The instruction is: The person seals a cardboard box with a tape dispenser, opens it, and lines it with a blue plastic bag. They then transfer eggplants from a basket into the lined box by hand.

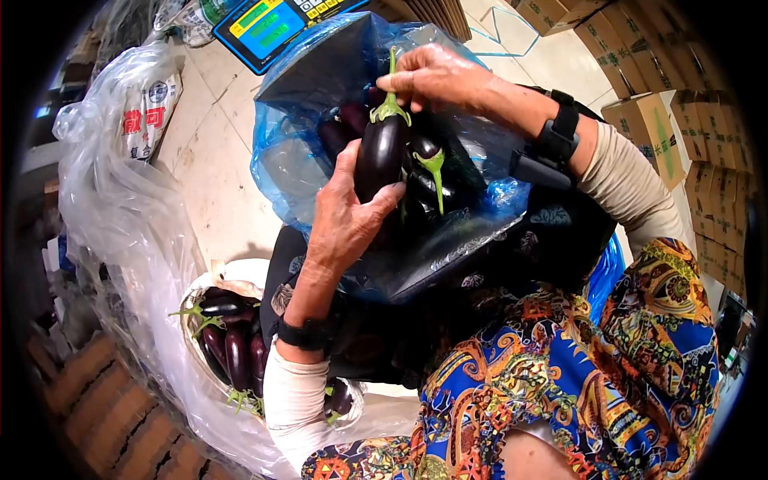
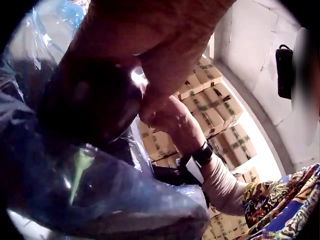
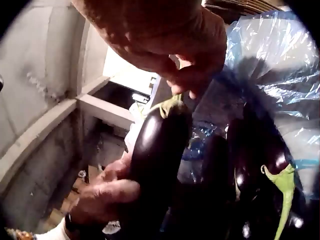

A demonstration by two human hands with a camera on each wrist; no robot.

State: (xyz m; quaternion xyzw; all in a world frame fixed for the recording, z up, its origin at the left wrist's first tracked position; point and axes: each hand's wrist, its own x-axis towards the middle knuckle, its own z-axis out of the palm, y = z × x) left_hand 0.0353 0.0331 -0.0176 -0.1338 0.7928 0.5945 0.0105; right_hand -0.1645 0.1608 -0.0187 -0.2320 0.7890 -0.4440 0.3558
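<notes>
A dark purple eggplant point(image 1: 381, 156) with a green cap and stem is held over a blue plastic bag point(image 1: 280, 160). My left hand point(image 1: 346, 210) grips its lower body between thumb and fingers. At the top, my right hand point(image 1: 436, 78) has its thumb and fingers at the green stem. Several more eggplants lie in the bag, one with its green stem point(image 1: 436, 172) showing. In the right wrist view the held eggplant point(image 3: 161, 150) stands between the left hand point(image 3: 102, 195) and the right hand point(image 3: 175, 45). The left wrist view shows its body point(image 2: 95, 100) in shadow.
A basket point(image 1: 196, 292) of eggplants stands at the lower left, with a smaller container point(image 1: 356, 400) beside it. Clear plastic sheeting point(image 1: 136, 224) runs down the left. A scale point(image 1: 276, 28) sits beyond the bag, and cardboard boxes point(image 1: 652, 132) are stacked on the right.
</notes>
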